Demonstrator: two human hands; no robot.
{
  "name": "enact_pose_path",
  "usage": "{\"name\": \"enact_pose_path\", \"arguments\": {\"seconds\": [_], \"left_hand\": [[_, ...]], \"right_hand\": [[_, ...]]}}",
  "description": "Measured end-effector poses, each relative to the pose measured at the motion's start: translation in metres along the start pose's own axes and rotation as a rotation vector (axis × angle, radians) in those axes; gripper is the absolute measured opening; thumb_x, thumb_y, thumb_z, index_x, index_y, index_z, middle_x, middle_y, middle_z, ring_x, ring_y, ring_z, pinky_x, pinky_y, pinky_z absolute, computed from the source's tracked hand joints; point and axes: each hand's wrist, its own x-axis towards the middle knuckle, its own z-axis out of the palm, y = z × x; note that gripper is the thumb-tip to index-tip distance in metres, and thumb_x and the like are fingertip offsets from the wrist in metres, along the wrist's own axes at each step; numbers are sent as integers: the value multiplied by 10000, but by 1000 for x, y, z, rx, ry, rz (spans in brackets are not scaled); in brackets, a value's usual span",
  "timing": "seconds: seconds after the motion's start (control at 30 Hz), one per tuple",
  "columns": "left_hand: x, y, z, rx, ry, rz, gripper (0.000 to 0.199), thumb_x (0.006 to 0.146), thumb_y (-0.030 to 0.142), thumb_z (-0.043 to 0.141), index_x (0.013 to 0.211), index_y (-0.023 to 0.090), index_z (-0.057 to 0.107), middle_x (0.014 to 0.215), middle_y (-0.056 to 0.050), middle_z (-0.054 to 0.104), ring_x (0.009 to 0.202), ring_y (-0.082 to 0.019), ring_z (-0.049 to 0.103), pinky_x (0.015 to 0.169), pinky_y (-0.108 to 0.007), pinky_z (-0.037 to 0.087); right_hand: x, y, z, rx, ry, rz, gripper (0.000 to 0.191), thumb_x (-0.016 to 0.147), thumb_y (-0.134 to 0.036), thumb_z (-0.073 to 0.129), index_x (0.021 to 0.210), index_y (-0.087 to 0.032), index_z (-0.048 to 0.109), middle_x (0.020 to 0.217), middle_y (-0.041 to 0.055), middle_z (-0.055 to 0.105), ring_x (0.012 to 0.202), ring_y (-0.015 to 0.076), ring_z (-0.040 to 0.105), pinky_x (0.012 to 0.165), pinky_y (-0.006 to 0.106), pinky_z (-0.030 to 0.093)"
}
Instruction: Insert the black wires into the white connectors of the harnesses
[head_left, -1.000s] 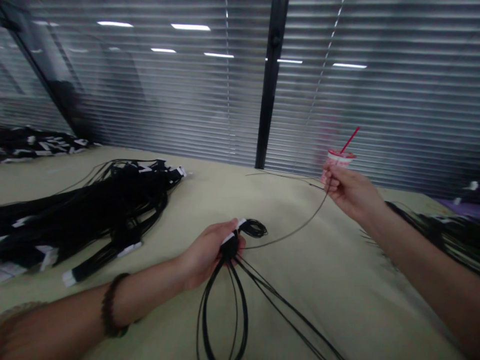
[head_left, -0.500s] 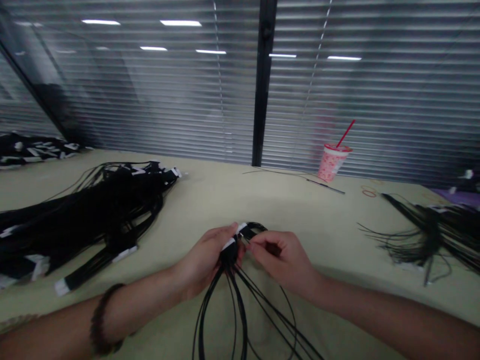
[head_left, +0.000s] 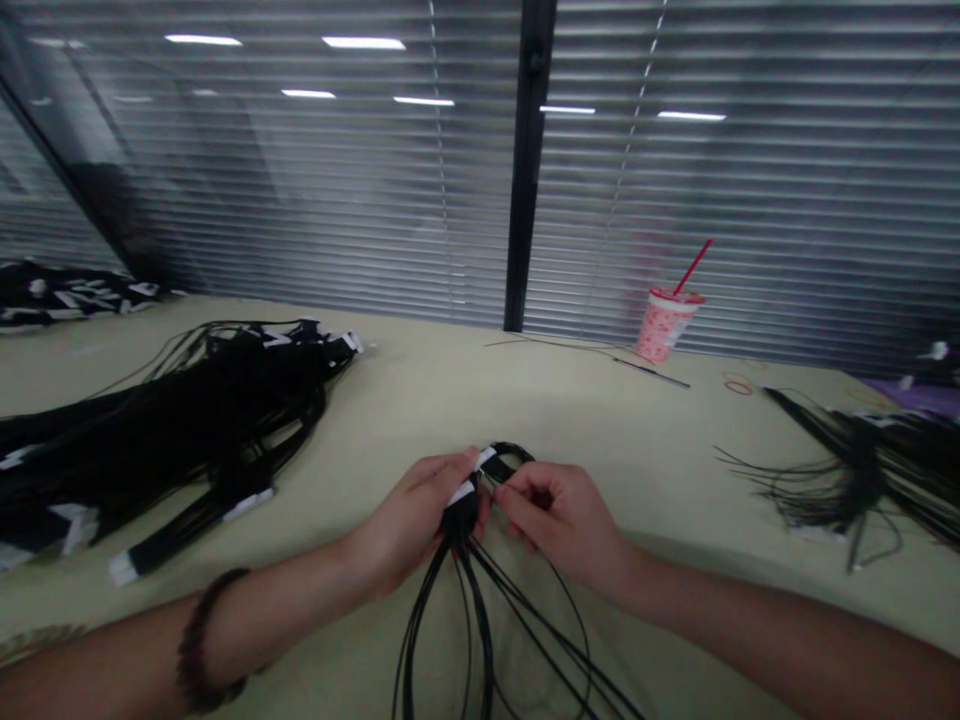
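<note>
Left hand (head_left: pixel 409 525) is clamped shut around a small bundle of black wires (head_left: pixel 461 515) with white tabs, loops trailing toward the near side over the pale surface (head_left: pixel 645 440). Right hand (head_left: pixel 562 525) is half curled right beside it, fingertips at the wires, can't tell if it's actually gripping. Big heap of black cables (head_left: pixel 187 430) sits left, another bunch (head_left: pixel 862 480) right, pink cup (head_left: pixel 664 327) far off.

The left hand (head_left: pixel 412 525) hides where the black cables (head_left: pixel 411 640) gather — their loops run past the bottom edge.
</note>
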Motion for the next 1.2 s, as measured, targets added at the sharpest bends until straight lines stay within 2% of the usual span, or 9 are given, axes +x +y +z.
{"name": "enact_pose_path", "arguments": {"seconds": [0.27, 0.57, 0.7, 0.87, 1.0, 1.2], "left_hand": [[-3, 0, 2, 23, -24, 23, 386, 856, 390, 361, 613, 138, 525, 508, 7, 512, 465, -113, 454, 468, -223, 357], [-3, -2, 1, 58, -29, 35, 376, 860, 400, 354, 650, 135, 520, 522, 9, 517, 477, -115, 452, 471, -225, 365], [-4, -2, 0, 71, -34, 34, 394, 855, 422, 354, 647, 130, 519, 519, 5, 514, 470, -112, 448, 453, -220, 353], [-4, 1, 2, 41, -16, 23, 358, 853, 401, 367, 653, 136, 502, 504, 9, 510, 462, -110, 447, 446, -213, 360], [-3, 0, 2, 67, -16, 23, 356, 850, 400, 372, 649, 137, 502, 498, 11, 502, 456, -110, 442, 436, -212, 352], [-3, -1, 2, 73, -15, 25, 369, 847, 409, 371, 640, 135, 505, 500, 8, 508, 466, -111, 442, 454, -218, 348]], "right_hand": [[-3, -3, 0, -50, 13, -41, 229, 816, -243, 444, 613, -150, 493, 516, -30, 466, 434, 52, 399, 419, 170, 291], [-5, -3, -1, -169, 50, -200, 223, 817, -172, 429, 603, -143, 483, 500, -50, 396, 454, 44, 340, 436, 168, 250], [-4, -5, -1, -227, 72, -249, 197, 806, -145, 435, 620, -140, 500, 526, -44, 430, 480, 47, 371, 464, 171, 273], [-4, -4, 1, -158, 88, -181, 147, 796, -204, 483, 681, -147, 554, 561, -25, 519, 487, 58, 437, 468, 170, 316], [-4, -1, 2, -76, 109, -80, 132, 772, -237, 521, 676, -147, 528, 513, -33, 503, 437, 56, 435, 433, 161, 325], [-4, -1, -1, -73, 33, -144, 188, 815, -242, 460, 657, -152, 507, 507, -36, 470, 436, 51, 399, 421, 162, 296]]}}
